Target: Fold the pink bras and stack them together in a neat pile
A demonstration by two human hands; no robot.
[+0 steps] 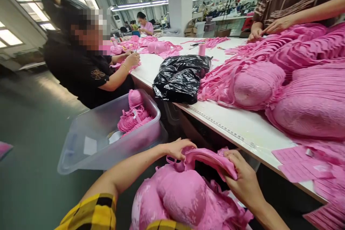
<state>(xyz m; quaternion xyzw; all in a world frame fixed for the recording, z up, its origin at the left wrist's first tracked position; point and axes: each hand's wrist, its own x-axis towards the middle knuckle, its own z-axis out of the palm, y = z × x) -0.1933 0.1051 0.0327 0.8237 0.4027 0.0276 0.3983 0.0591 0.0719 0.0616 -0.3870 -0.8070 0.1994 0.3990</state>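
Note:
Between my two hands a pink bra [207,157] is stretched above my lap. My left hand [179,148] grips its left end, thumb below and fingers over the edge. The other end is pinched in my right hand [242,172], with the fingers wrapped round the cup's edge. Just below, more pink lace bras [183,194] lie heaped on my lap, their cups facing up. Part of this heap is hidden by the held bra and my right wrist.
A clear plastic bin [107,151] with several pink bras stands to the left. On the white table [215,118] are a black plastic bag [180,77], a thread spool [202,49], and large stacks of pink bras [309,97]. Co-workers are at the left [81,61] and far right [291,10].

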